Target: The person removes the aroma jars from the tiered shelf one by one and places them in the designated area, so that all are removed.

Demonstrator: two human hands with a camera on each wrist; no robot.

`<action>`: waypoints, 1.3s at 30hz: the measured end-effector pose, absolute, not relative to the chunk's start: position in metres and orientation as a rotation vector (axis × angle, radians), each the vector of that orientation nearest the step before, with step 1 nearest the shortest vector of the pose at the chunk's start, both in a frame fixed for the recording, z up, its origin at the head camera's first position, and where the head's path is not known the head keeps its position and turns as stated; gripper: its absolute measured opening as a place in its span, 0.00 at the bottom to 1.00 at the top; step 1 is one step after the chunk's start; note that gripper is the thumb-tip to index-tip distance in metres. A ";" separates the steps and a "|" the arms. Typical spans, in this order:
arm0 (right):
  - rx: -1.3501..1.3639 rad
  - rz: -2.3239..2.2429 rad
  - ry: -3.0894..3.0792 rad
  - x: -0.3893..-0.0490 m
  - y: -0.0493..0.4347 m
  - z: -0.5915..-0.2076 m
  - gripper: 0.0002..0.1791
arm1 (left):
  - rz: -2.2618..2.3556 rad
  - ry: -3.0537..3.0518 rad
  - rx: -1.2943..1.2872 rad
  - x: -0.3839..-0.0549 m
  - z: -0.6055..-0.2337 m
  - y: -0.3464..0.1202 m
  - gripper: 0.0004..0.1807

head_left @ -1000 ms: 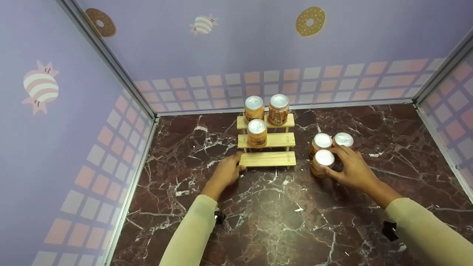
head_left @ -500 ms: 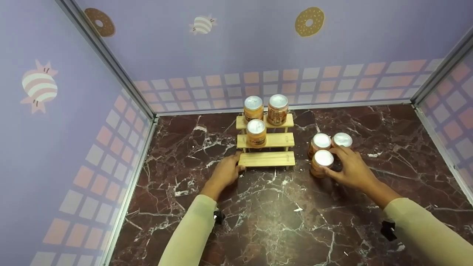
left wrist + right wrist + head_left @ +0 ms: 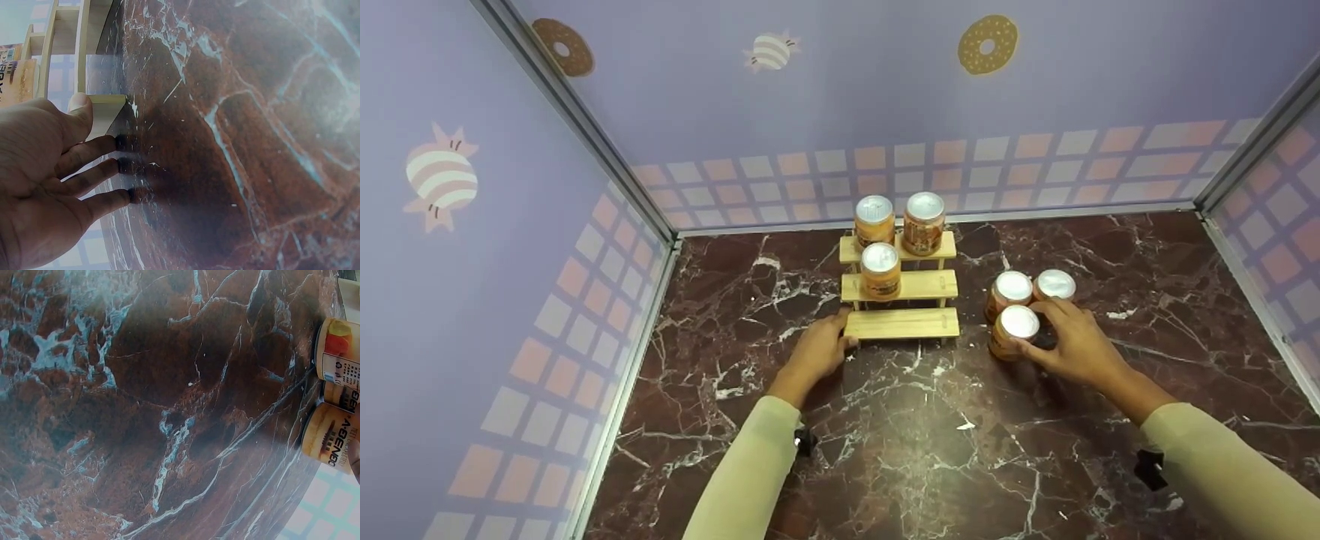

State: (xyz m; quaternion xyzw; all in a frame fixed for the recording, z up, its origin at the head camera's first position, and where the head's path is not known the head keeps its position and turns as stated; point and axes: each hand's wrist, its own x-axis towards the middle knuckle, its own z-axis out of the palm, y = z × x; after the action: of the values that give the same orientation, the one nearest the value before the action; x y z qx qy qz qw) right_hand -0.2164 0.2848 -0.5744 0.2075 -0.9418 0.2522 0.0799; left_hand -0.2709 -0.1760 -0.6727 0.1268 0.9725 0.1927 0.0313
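Observation:
A three-step wooden rack (image 3: pixel 915 324) stands near the back wall. Its top step bears two orange cans with silver lids, a left one (image 3: pixel 875 221) and a right one (image 3: pixel 924 225). Another can (image 3: pixel 881 271) stands on the middle step, at the left. My left hand (image 3: pixel 819 349) holds the left end of the bottom step, its thumb (image 3: pixel 80 115) against the wood. To the rack's right, my right hand (image 3: pixel 1072 341) grips the front can (image 3: pixel 1006 341) of a cluster of three, thumb in front. Behind it are a left can (image 3: pixel 1011 291) and a right can (image 3: pixel 1056 283), partly hidden.
Dark red marbled table (image 3: pixel 915 450) lies under everything. Patterned panels enclose it, with a back wall (image 3: pixel 810 90) close behind the rack, a left wall (image 3: pixel 510 262) and a right wall (image 3: pixel 1290 202).
Over the last half second the front can's lid has shifted very slightly toward the right hand. My left hand and the rack look unmoved.

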 end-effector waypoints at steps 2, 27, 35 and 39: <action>0.615 0.753 -2.820 -0.216 0.285 -0.574 0.35 | 0.590 2.993 0.386 -0.270 -0.672 -0.176 0.38; 0.692 0.757 -2.722 -0.220 0.284 -0.562 0.33 | 0.582 2.997 0.385 -0.269 -0.677 -0.175 0.37; 0.754 0.706 -2.641 -0.226 0.281 -0.554 0.26 | 0.576 2.992 0.387 -0.272 -0.675 -0.176 0.38; 0.756 0.701 -2.628 -0.229 0.277 -0.550 0.27 | 0.586 2.992 0.394 -0.272 -0.675 -0.176 0.39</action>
State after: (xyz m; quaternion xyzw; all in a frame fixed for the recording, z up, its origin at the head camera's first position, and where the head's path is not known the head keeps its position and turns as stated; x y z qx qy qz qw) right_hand -0.2292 0.2768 -0.5500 0.2644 -0.9191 0.2452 0.1586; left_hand -0.2724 -0.1761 -0.6749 0.1281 0.9727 0.1905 0.0336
